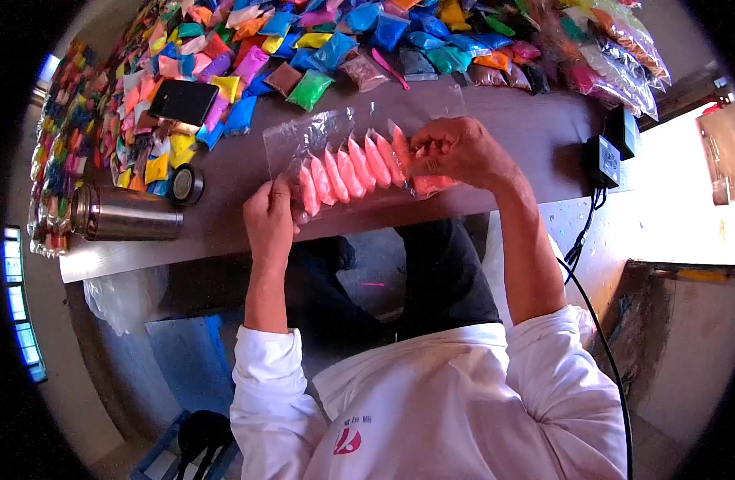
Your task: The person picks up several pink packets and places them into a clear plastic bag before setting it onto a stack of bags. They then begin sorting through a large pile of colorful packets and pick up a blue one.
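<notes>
A row of small pink packets [351, 170] stands on edge, side by side, in a clear plastic bag [291, 140] over the dark table [511, 112]. My left hand [269, 214] is closed on the bag's near left corner, thumb on top, beside the leftmost packet. At the right end of the row, my right hand [463, 152] has its fingers curled in a pinch around a pink packet. Part of that packet shows below the fingers; the fingertips hide the rest.
Heaps of colourful packets [311, 90] cover the table's back and left side. A black phone [183, 102] lies on them. A steel flask [131, 214] lies on its side near its black lid [187, 185]. A pink plastic stick [390, 68] lies behind. Black power adapters [603, 162] with cables stand right.
</notes>
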Action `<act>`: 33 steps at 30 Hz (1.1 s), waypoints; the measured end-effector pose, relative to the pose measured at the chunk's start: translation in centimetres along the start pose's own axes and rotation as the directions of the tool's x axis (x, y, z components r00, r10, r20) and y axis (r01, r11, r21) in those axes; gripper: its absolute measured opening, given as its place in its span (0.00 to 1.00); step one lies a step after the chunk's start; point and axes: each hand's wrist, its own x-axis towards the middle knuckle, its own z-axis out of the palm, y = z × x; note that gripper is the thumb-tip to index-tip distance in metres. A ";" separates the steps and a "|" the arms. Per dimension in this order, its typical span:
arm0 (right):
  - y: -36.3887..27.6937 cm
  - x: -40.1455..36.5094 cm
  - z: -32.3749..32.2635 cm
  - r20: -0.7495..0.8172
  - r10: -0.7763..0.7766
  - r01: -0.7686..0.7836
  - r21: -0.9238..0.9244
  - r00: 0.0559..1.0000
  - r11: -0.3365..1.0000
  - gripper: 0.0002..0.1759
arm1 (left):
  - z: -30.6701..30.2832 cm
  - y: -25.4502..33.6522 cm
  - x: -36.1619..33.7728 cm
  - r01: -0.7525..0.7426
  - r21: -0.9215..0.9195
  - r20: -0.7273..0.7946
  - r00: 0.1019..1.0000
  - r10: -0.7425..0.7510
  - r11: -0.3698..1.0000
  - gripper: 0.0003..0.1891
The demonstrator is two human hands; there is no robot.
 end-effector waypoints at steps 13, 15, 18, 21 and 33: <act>-3.9 3.8 1.1 0.037 -0.262 0.264 -0.187 0.964 0.946 0.39 | -0.1 0.5 -0.1 0.000 -0.019 0.035 0.999 0.001 1.000 0.22; -4.1 4.6 1.0 0.210 -0.159 0.201 -0.195 0.965 0.960 0.41 | 0.0 0.7 -0.2 -0.009 -0.012 0.030 0.999 0.010 1.000 0.22; -2.9 4.7 1.6 0.195 -0.259 0.279 -0.088 0.946 0.956 0.41 | 0.1 1.1 -0.2 0.013 -0.014 0.034 0.999 -0.012 1.000 0.22; -3.1 4.4 2.7 -0.138 -0.523 0.454 -0.346 0.841 0.821 0.40 | -0.1 0.8 -0.2 -0.008 -0.008 0.046 0.999 0.008 1.000 0.21; -7.5 5.5 4.4 0.220 -0.418 0.460 -0.204 0.881 0.864 0.28 | 0.1 1.0 -0.3 -0.032 0.023 0.042 0.999 0.031 0.999 0.19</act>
